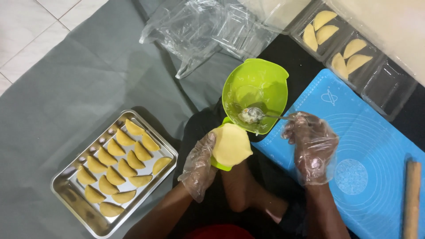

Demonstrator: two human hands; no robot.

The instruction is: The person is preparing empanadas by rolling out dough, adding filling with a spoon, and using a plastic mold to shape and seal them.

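My left hand (198, 166), in a clear plastic glove, holds a green dumpling press (220, 164) with a round of yellow dough (231, 144) lying on it. My right hand (311, 146), also gloved, grips a metal spoon (259, 115) whose bowl carries a pale filling. The spoon's bowl is inside a lime green mixing bowl (259, 73), just above the dough round. The green bowl looks almost scraped out, with smears of filling on its wall.
A steel tray (79, 201) at the left holds several folded half-moon pastries. Clear plastic boxes (369, 73) at the upper right hold more. A blue silicone mat (376, 146) lies at the right with a wooden rolling pin (412, 199). Empty clear containers (199, 26) lie on grey cloth.
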